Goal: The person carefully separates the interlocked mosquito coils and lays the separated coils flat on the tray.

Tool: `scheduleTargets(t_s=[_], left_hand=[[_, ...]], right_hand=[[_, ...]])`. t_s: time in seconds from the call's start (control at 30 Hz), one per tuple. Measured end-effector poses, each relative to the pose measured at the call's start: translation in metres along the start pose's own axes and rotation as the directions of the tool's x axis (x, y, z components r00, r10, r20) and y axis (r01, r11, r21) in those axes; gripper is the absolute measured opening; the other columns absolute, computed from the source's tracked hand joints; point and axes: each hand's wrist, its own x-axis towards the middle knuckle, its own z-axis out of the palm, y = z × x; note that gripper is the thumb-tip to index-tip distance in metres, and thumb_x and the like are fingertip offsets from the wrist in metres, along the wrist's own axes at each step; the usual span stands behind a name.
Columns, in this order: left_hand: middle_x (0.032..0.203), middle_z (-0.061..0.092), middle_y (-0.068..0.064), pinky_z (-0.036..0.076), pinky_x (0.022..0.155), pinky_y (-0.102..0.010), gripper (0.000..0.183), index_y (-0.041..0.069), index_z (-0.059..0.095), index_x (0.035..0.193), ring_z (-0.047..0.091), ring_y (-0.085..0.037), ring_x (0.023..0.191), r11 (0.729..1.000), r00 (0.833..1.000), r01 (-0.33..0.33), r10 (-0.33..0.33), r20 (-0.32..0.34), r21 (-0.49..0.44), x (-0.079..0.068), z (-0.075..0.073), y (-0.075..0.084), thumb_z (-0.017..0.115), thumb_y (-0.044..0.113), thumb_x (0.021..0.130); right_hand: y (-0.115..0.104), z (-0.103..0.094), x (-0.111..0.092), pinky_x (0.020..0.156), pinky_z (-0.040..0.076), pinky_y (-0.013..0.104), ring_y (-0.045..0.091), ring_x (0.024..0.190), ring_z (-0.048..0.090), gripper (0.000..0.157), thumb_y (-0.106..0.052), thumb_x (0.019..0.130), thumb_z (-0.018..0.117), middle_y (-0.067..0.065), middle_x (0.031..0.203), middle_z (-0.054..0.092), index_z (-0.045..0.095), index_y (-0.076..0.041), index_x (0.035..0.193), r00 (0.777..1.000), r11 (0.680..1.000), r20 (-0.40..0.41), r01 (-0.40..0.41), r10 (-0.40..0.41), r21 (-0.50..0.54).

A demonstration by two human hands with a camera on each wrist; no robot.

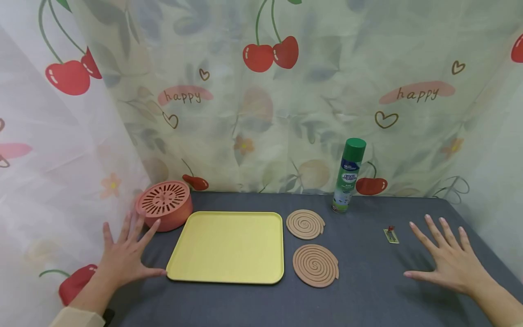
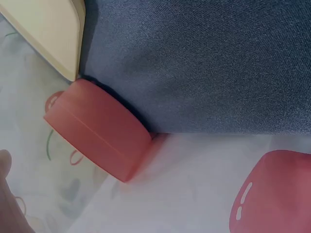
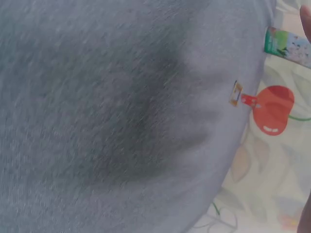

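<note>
My left hand is spread with straight fingers and holds nothing, its thumb tip at the near left corner of the yellow tray. Just beyond its fingertips stands a round pink mosquito coil box with a slotted lid. In the left wrist view the box shows its side, near a tray corner. On the right, my other hand also spreads its fingers, holding nothing. Nearest to it lies a small gold-coloured flat piece with a red bit at one end, seen again as a piece in the right wrist view.
Two brown mosquito coils, one farther and one nearer, lie right of the tray. A green-capped spray can stands at the back, before a cherry-print curtain. Dark grey cloth covers the table.
</note>
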Motion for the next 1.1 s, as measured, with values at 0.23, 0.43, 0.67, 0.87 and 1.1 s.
scheduleTargets(t_s=[0.23, 0.43, 0.67, 0.87, 1.1], left_hand=[[0.155, -0.008, -0.02, -0.01, 0.104, -0.067, 0.126, 0.024, 0.001, 0.15, -0.021, -0.037, 0.14, 1.0, 1.0, -0.012, 0.012, -0.003, 0.003, 0.001, -0.001, 0.003, 0.058, 0.084, 0.055], [0.155, 0.006, -0.021, -0.016, 0.109, -0.055, 0.121, 0.019, 0.013, 0.15, -0.006, -0.04, 0.142, 0.997, 0.996, -0.075, 0.073, -0.057, -0.031, 0.003, 0.001, 0.008, 0.059, 0.081, 0.057], [0.151, 0.023, -0.022, -0.008, 0.115, -0.047, 0.104, 0.006, 0.043, 0.138, 0.002, -0.033, 0.145, 0.971, 0.951, -0.233, 0.218, -0.218, -0.044, 0.012, 0.004, 0.017, 0.061, 0.076, 0.063], [0.154, 0.017, -0.018, -0.005, 0.116, -0.036, 0.081, 0.002, 0.048, 0.133, 0.007, -0.027, 0.145, 0.936, 0.903, -0.335, 0.284, -0.324, -0.112, 0.02, 0.005, 0.036, 0.065, 0.056, 0.075], [0.151, 0.023, -0.023, 0.001, 0.117, -0.034, 0.07, 0.001, 0.047, 0.134, 0.03, -0.038, 0.136, 0.923, 0.928, -0.316, 0.253, -0.275, -0.219, 0.031, 0.002, 0.066, 0.073, 0.031, 0.076]], right_hand=[[-0.004, -0.003, 0.003, 0.103, -0.029, 0.043, 0.035, 0.14, -0.022, 0.116, -0.063, 0.067, 0.069, 0.008, 0.156, -0.016, -0.002, -0.025, 0.15, 0.999, 0.994, 0.026, 0.016, -0.019, 0.105], [-0.01, -0.001, 0.007, 0.107, -0.021, 0.051, 0.039, 0.141, -0.015, 0.109, -0.054, 0.073, 0.07, 0.019, 0.156, -0.003, 0.001, -0.021, 0.151, 0.998, 0.974, 0.048, 0.036, -0.048, 0.225], [-0.022, -0.002, 0.017, 0.109, -0.014, 0.055, 0.047, 0.14, -0.002, 0.102, -0.052, 0.078, 0.066, 0.026, 0.153, 0.01, 0.004, -0.018, 0.151, 0.991, 0.944, 0.133, -0.015, -0.03, 0.33], [-0.027, 0.001, 0.02, 0.113, -0.012, 0.047, 0.045, 0.141, 0.004, 0.096, -0.049, 0.079, 0.067, 0.025, 0.152, 0.016, 0.015, -0.01, 0.15, 0.995, 0.948, 0.088, 0.021, -0.052, 0.316], [-0.034, -0.001, 0.026, 0.096, 0.028, 0.063, 0.051, 0.125, 0.034, 0.081, -0.047, 0.074, 0.071, 0.029, 0.146, 0.029, 0.047, 0.004, 0.132, 0.995, 0.956, 0.065, 0.048, -0.07, 0.288]])
